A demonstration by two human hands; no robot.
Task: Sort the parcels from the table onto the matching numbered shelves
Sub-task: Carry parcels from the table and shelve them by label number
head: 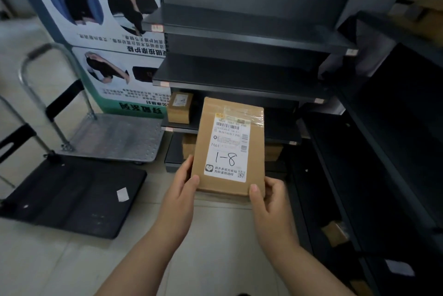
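A flat brown cardboard parcel [254, 151] is held in front of me, its white label marked "1-8" by hand. My left hand [183, 185] grips its near left corner, thumb on top. My right hand [267, 196] grips the near right corner, thumb on top as well. Behind the parcel stands a dark metal shelf unit [239, 84] with several tiers and small tags on the shelf edges. One small brown box [179, 107] sits on a lower shelf at the left. More boxes [189, 145] lie on the tier below, partly hidden by the parcel.
A silver platform trolley [115, 137] and a folded black trolley [72, 195] stand on the tiled floor to the left. A printed poster board [105, 39] leans beside the shelves. Another dark shelf unit [383, 151] runs along the right, with a box [334, 233] low down.
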